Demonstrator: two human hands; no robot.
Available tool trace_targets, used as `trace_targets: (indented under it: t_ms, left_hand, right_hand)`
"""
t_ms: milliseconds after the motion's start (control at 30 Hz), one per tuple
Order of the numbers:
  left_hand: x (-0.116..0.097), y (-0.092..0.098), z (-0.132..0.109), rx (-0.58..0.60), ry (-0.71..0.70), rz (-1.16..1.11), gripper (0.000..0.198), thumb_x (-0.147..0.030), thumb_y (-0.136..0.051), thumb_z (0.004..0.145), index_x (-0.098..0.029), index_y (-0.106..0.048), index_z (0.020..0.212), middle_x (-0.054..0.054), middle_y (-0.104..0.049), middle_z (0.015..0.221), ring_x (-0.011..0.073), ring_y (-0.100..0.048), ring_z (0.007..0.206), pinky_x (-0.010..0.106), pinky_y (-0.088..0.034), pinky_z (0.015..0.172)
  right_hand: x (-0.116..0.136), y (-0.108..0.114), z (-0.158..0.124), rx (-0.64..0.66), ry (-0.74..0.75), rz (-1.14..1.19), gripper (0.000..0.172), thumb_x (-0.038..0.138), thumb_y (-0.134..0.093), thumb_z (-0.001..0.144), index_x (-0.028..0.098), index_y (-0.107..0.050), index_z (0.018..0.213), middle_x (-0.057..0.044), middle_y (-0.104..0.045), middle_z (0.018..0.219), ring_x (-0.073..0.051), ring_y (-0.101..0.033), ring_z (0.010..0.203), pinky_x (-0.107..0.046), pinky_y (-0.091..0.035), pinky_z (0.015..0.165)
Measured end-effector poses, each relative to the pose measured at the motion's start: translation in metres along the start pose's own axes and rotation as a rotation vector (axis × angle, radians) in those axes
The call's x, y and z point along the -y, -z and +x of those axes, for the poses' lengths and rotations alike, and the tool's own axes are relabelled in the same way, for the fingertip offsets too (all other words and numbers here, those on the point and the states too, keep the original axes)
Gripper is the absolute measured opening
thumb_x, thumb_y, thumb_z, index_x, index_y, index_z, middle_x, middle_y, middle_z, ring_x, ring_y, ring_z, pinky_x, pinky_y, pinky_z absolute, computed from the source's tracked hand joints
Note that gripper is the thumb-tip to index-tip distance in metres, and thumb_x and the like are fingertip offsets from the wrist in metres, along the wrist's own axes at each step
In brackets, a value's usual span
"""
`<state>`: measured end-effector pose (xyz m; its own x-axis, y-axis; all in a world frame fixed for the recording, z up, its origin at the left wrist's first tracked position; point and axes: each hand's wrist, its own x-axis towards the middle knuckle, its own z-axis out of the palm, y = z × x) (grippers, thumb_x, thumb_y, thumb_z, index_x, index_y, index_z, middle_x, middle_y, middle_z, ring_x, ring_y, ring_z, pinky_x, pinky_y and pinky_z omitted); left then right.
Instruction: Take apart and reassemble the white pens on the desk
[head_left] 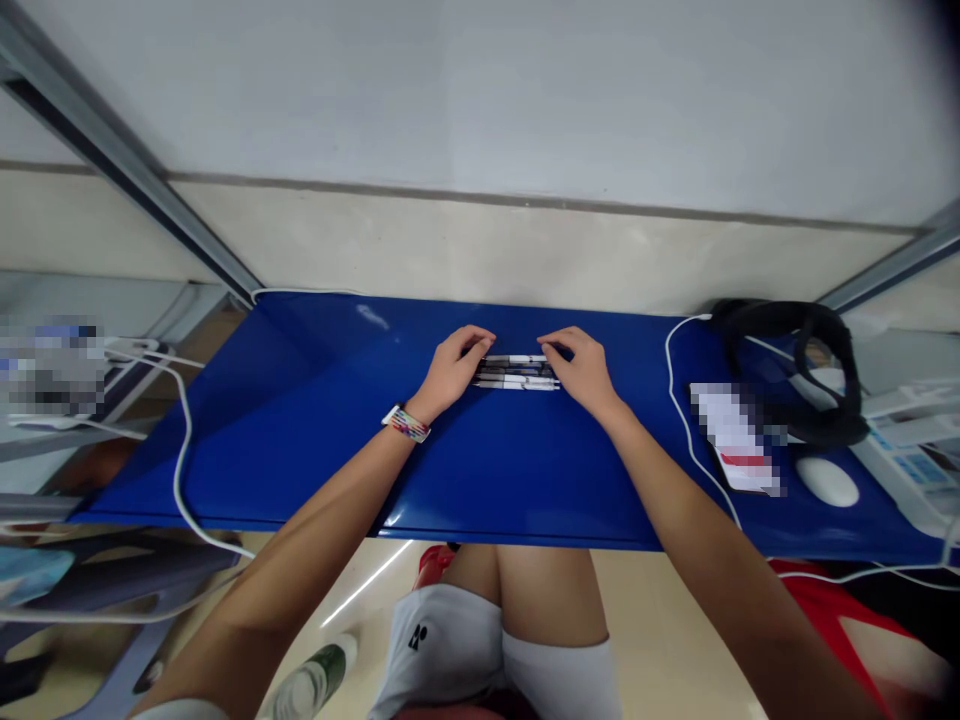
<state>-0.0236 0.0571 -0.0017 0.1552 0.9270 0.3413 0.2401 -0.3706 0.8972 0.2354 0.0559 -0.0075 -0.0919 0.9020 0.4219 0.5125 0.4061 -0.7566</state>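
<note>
Several slim pens, white and dark, lie side by side in a tight row on the blue table. At the row's left end is my left hand, thumb and fingers brought together at the tip of the farthest pen. My right hand mirrors it at the right end, its fingers curled and its thumb against that same pen's end. The fingers partly hide the pen ends. A colourful woven watch band circles my left wrist.
To the right lie a phone, a white mouse and a black headset-like band. White cables run across both sides of the table. A pale wall rises behind it. A bottle stands on the floor.
</note>
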Motion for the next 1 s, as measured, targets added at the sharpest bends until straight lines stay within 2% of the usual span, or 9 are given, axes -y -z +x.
trace_targets:
  t_ms: [100, 267, 400, 633, 867, 1000]
  left_hand:
    - [0.001, -0.007, -0.001, -0.066, 0.073, -0.18, 0.026, -0.045, -0.066, 0.104, -0.024, -0.081, 0.105, 0.008, -0.081, 0.116, 0.0282, -0.07, 0.118, 0.041, -0.049, 0.111]
    - [0.014, -0.02, 0.004, -0.133, 0.089, -0.391, 0.034, -0.052, -0.064, 0.104, -0.024, -0.08, 0.111, 0.01, -0.08, 0.125, 0.0281, -0.069, 0.127, 0.043, -0.045, 0.12]
    - [0.012, -0.027, 0.004, -0.108, 0.121, -0.462, 0.033, -0.051, -0.064, 0.103, -0.023, -0.08, 0.108, 0.01, -0.08, 0.127, 0.0271, -0.07, 0.128, 0.041, -0.047, 0.118]
    - [0.004, -0.028, 0.002, -0.111, 0.215, -0.605, 0.028, -0.049, -0.064, 0.1, -0.023, -0.075, 0.101, 0.007, -0.081, 0.116, 0.0245, -0.074, 0.121, 0.037, -0.051, 0.108]
    - [0.005, -0.028, 0.004, -0.139, 0.247, -0.648, 0.021, -0.043, -0.065, 0.099, -0.023, -0.074, 0.097, 0.006, -0.081, 0.113, 0.0227, -0.074, 0.117, 0.036, -0.052, 0.107]
    - [0.007, -0.027, 0.005, -0.163, 0.241, -0.661, 0.019, -0.039, -0.065, 0.099, -0.023, -0.073, 0.094, 0.006, -0.08, 0.108, 0.0213, -0.075, 0.112, 0.035, -0.053, 0.106]
  right_hand:
    - [0.006, -0.016, -0.003, -0.141, -0.144, 0.19, 0.026, 0.041, -0.063, 0.101, 0.028, -0.086, 0.106, -0.009, -0.082, 0.117, -0.03, -0.074, 0.115, -0.049, -0.057, 0.106]
    - [0.011, -0.026, -0.004, -0.152, -0.19, 0.323, 0.024, 0.038, -0.063, 0.1, 0.028, -0.084, 0.104, -0.008, -0.083, 0.125, -0.029, -0.073, 0.124, -0.048, -0.052, 0.115]
    - [0.011, -0.027, -0.003, -0.177, -0.211, 0.317, 0.024, 0.036, -0.062, 0.099, 0.027, -0.083, 0.099, -0.007, -0.084, 0.115, -0.029, -0.073, 0.117, -0.046, -0.053, 0.111]
    - [0.008, -0.031, -0.002, -0.191, -0.207, 0.283, 0.024, 0.033, -0.06, 0.096, 0.025, -0.083, 0.094, -0.005, -0.082, 0.098, -0.026, -0.073, 0.095, -0.042, -0.056, 0.093]
    - [0.008, -0.03, -0.002, -0.182, -0.193, 0.316, 0.025, 0.031, -0.06, 0.097, 0.026, -0.084, 0.093, -0.004, -0.085, 0.102, -0.027, -0.077, 0.101, -0.044, -0.058, 0.097]
    - [0.007, -0.028, -0.002, -0.169, -0.15, 0.27, 0.024, 0.028, -0.061, 0.098, 0.027, -0.084, 0.093, -0.005, -0.086, 0.107, -0.029, -0.079, 0.109, -0.049, -0.058, 0.107]
